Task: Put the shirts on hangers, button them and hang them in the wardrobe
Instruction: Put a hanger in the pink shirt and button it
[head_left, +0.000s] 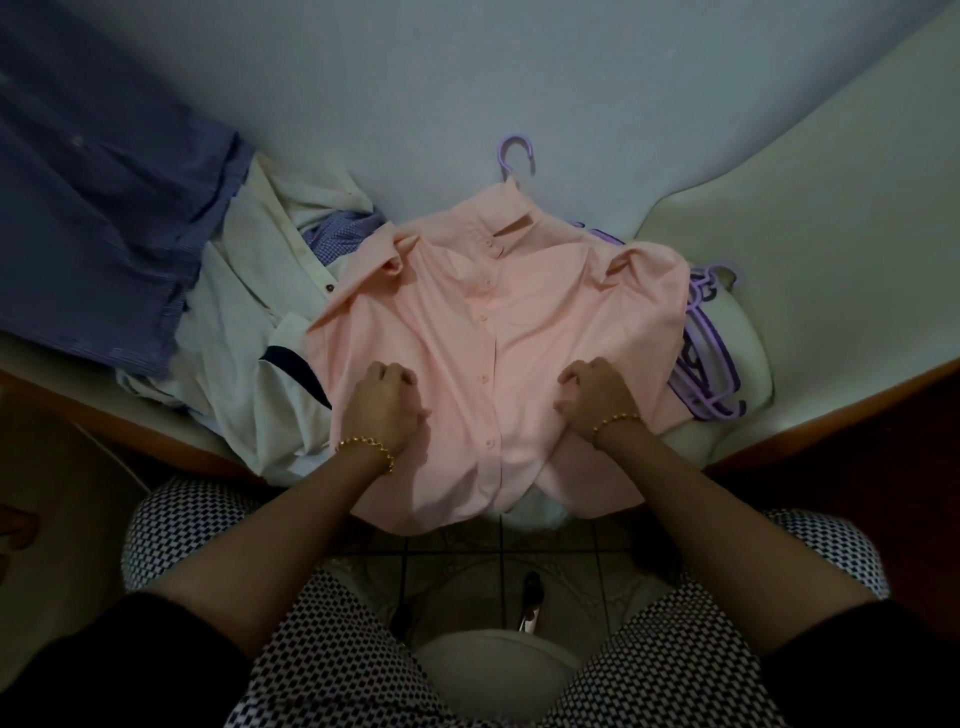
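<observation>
Pink shirt (498, 312) lies front-up on the bed (519, 78), right in front of you, and its bottom edge hangs a little over the near side of the bed. Your left grip (387, 410) has its fingers curled into the cloth on one side of the row of buttons. Your right grip (597, 400) does the same on the other side, so each one is pinching a bunch of shirt low down. I think you hold it on both sides so you can pull the front flat and straight, or lift it up evenly. The buttons look done up from the collar down, but I cannot be sure about the lowest one. The purple hanger (514, 137) is inside the shirt, and only its hook pokes out past the collar, pointing away from you. Just beside the shirt on your right is a pile of spare hangers (706, 374). Part of the pile is under the pink sleeve, so it could catch when you lift. On your left a white shirt (244, 332) touches the other pink sleeve. A blue checked shirt (337, 236) peeks out behind it, and a blue striped shirt (104, 197) lies farther off. You cannot see the wardrobe from here.
</observation>
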